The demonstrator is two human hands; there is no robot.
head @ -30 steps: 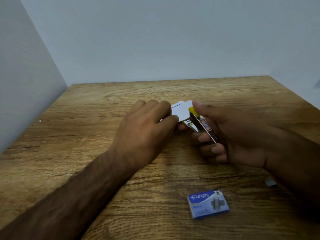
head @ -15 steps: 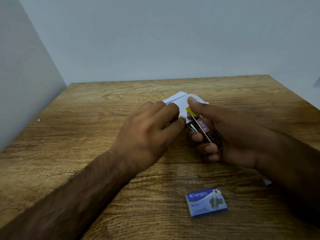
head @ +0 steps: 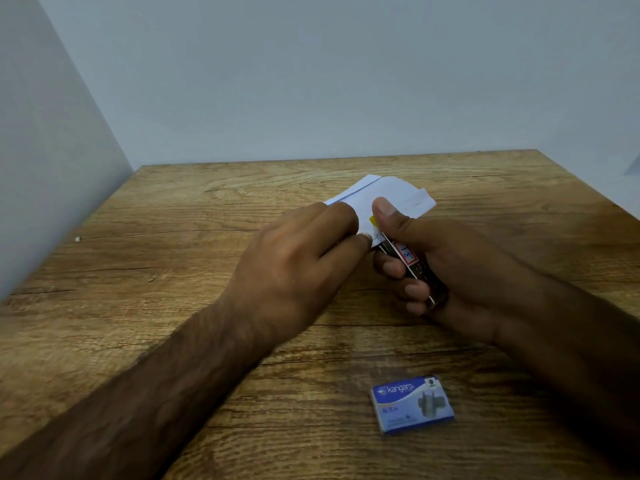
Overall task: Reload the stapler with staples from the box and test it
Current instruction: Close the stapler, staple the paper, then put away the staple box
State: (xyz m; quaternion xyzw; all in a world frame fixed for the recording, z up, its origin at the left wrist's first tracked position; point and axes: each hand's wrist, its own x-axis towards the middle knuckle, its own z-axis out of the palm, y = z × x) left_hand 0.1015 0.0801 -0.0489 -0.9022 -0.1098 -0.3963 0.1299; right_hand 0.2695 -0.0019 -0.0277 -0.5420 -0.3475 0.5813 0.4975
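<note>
My right hand [head: 457,268] grips a small dark stapler [head: 412,263] with a yellow tip and a red-and-white label, thumb pressed on its front end. My left hand [head: 294,268] pinches the near edge of a folded white paper [head: 391,195], which sits in the stapler's mouth. The rest of the paper sticks out behind both hands, over the wooden table [head: 173,271]. A blue box of staples [head: 412,405] lies closed on the table, nearer to me and below my right hand.
Pale walls close in the table on the left and at the back. A tiny white speck [head: 78,239] lies near the left wall. The table's right edge runs close past my right forearm.
The paper has slid farther back and to the right, showing more behind the hands. My right thumb has moved onto the stapler's yellow tip. The staple box has not moved.
</note>
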